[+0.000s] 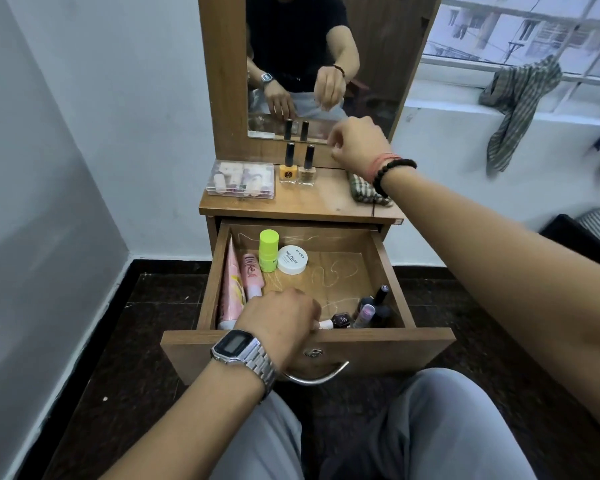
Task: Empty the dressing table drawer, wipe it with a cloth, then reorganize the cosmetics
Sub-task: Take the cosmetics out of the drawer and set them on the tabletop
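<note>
The wooden drawer [392,271] stands pulled out. Inside it lie a pink tube [231,282], a pink bottle [252,275], a lime green bottle [269,251], a white jar [292,259] and several nail polish bottles [371,310] in the front right corner. My left hand [281,317] reaches into the drawer's front, fingers curled round a dark nail polish bottle with a white cap [338,321]. My right hand [357,143] hovers above the tabletop with loosely curled fingers, holding nothing. Below it lies a checked cloth [364,194].
On the tabletop [326,202] stand a yellow nail polish [288,169], a beige nail polish [307,169] and a clear plastic box [241,178]. A mirror [371,46] rises behind them. A striped cloth [520,98] hangs on the window ledge at right. My knees sit below the drawer front.
</note>
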